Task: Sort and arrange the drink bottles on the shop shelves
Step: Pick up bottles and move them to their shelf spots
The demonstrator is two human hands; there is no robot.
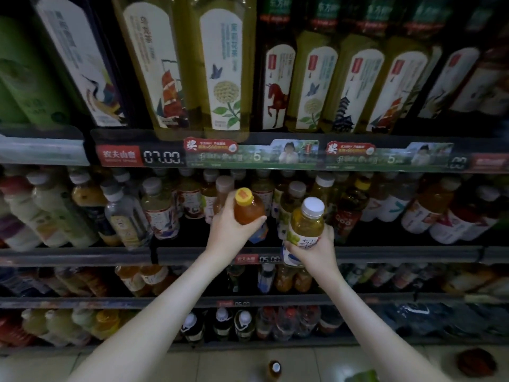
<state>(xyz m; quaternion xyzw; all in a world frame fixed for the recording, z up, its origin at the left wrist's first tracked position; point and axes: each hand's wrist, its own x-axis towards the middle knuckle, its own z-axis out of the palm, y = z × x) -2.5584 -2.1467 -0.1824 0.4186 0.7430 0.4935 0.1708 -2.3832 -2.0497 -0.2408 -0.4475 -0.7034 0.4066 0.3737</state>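
Note:
My left hand grips an amber tea bottle with a yellow cap, held at the front of the middle shelf. My right hand grips a pale yellow tea bottle with a white cap, just right of the first and over the shelf's front rail. Both bottles stand roughly upright, tilted slightly toward me. Behind them the middle shelf holds several mixed drink bottles with grey, white and yellow caps.
Tall tea bottles fill the upper shelf above a price rail reading 07.00. Lower shelves hold more bottles. On the floor below stand a small bottle and a dark red object.

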